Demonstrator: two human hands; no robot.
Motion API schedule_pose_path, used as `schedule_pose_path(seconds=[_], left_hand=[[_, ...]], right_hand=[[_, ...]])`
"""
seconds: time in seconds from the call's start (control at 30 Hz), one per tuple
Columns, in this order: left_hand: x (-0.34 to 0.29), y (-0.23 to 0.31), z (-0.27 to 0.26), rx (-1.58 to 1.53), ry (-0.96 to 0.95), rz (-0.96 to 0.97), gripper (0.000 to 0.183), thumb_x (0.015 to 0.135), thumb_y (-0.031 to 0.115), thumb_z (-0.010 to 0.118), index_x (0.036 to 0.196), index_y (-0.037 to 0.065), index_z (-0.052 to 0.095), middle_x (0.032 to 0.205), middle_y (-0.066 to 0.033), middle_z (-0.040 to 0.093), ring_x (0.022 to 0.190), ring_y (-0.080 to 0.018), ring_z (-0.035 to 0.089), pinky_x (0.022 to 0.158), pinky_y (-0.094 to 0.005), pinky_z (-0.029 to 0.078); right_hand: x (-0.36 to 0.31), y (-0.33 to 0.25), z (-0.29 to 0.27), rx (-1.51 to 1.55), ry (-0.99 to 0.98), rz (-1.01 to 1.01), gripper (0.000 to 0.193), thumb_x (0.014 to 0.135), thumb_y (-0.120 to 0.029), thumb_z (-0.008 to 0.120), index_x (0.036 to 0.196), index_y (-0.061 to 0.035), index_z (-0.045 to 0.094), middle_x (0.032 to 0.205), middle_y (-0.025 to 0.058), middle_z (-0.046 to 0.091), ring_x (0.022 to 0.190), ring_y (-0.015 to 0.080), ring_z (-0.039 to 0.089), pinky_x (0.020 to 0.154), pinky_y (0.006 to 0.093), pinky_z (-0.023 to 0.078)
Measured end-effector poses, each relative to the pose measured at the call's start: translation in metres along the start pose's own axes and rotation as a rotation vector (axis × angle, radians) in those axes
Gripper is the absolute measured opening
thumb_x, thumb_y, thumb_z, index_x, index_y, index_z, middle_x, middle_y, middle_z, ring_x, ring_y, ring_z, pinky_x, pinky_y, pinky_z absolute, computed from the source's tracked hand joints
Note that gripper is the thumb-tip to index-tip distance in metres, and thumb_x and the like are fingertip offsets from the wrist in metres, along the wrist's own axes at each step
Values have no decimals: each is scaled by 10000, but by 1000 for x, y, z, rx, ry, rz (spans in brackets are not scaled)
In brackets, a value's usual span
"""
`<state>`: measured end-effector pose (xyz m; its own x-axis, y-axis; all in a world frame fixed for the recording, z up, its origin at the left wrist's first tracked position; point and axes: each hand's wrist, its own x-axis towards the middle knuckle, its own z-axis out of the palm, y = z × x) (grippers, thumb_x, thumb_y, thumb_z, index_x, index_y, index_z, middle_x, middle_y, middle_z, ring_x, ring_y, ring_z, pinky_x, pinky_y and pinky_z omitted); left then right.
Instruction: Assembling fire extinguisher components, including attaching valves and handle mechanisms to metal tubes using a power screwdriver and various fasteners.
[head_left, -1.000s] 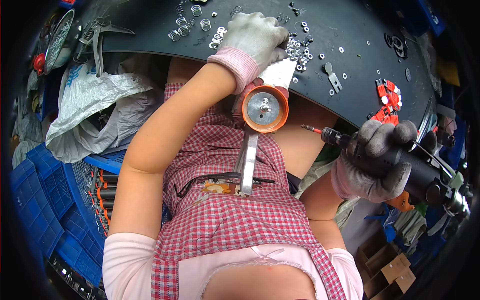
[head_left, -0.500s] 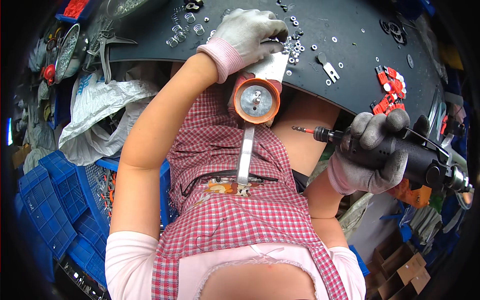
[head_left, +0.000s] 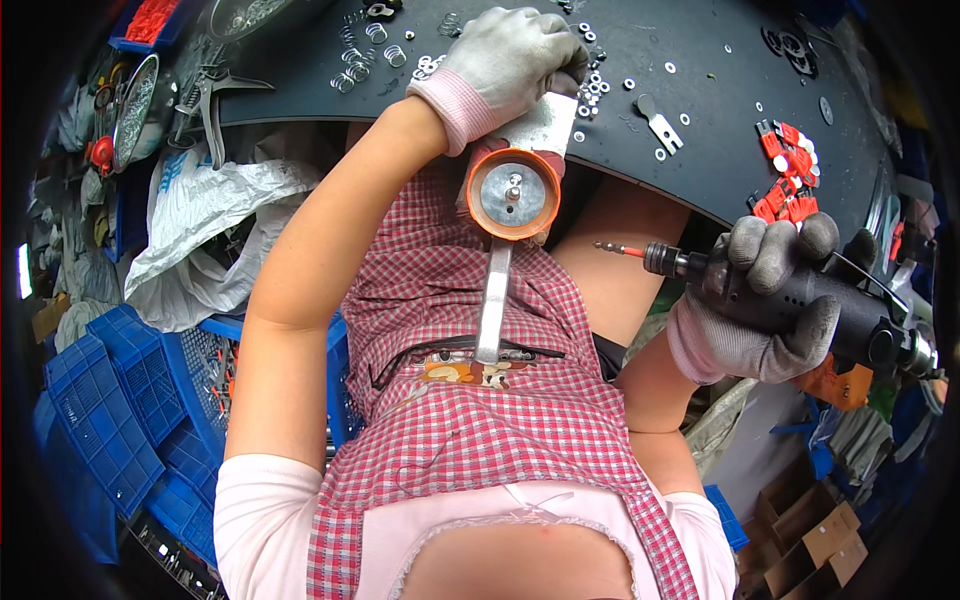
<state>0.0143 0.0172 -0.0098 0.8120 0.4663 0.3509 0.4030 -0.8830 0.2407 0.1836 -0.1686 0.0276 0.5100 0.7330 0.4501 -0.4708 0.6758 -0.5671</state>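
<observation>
My right hand (head_left: 775,300), in a grey-white glove, is wrapped round a black power screwdriver (head_left: 850,325); its bit points left toward my lap. My left hand (head_left: 520,65), also gloved, reaches over the table's near edge with its fingers curled down beside small nuts and washers (head_left: 592,90). Its fingertips are hidden, so what they pinch does not show. Below it, an orange round cup (head_left: 545,225) with a metal disc and central threaded post stands over my lap. A flat metal plate (head_left: 540,125) lies behind the cup, and a metal bar (head_left: 492,305) extends from it toward me.
On the dark table (head_left: 700,130) lie springs (head_left: 355,70), a forked metal piece (head_left: 658,127), red plastic parts (head_left: 790,170) and black rings (head_left: 790,50). Metal clamp-like tools (head_left: 212,105) hang over the left edge. Blue crates (head_left: 100,410) and a white sack (head_left: 200,240) are at left.
My left hand has shifted slightly up, its fingers more curled under. The right hand with the power screwdriver has moved a little to the right.
</observation>
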Motion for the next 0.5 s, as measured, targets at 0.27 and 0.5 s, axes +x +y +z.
schedule_pose_path(seconds=[0.27,0.5], left_hand=[[-50,47,-40,-1293,354,-370,334,735,-73,708,997,5,515,881,-144,649,834,-226,664,756,-343,561],[-67,77,-45,-1472,565,-473,588,586,-63,812,1055,33,471,863,-151,655,806,-269,685,712,-382,597]], right_hand=[[27,-10,37,206,-82,96,421,751,-276,653,1021,-39,434,714,36,509,605,125,470,578,246,409],[49,-20,45,-157,-185,-1,181,699,-169,591,778,-49,481,729,5,462,494,89,425,505,230,351]])
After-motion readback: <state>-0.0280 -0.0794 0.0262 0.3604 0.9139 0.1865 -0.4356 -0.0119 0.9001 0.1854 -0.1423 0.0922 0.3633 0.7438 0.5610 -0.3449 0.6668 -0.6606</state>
